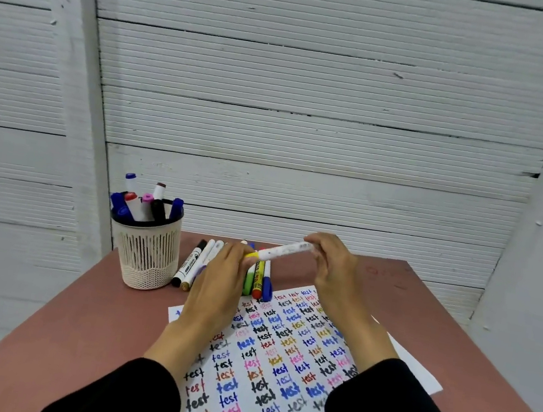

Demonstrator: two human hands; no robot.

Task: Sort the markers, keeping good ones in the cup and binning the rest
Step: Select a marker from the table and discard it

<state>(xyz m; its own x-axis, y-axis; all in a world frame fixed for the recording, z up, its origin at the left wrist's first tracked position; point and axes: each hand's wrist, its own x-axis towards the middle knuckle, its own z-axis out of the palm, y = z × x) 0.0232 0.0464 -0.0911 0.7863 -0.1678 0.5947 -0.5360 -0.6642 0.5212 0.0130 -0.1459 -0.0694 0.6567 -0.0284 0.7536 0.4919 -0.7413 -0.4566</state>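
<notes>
A white marker with a yellow cap [279, 252] is held level above the table between both hands. My left hand [222, 279] pinches its yellow cap end. My right hand [334, 269] grips the white barrel's far end. A cream mesh cup [148, 252] at the left holds several markers with blue, red, pink and black caps. A row of loose markers [200, 262] lies on the table between the cup and my hands, partly hidden by my left hand; green, yellow and blue ones [258, 282] show under the held marker.
A white sheet [280, 362] covered with the word "test" in many colours lies on the reddish-brown table [73, 335] under my forearms. A white ribbed wall stands right behind the table. No bin is in view.
</notes>
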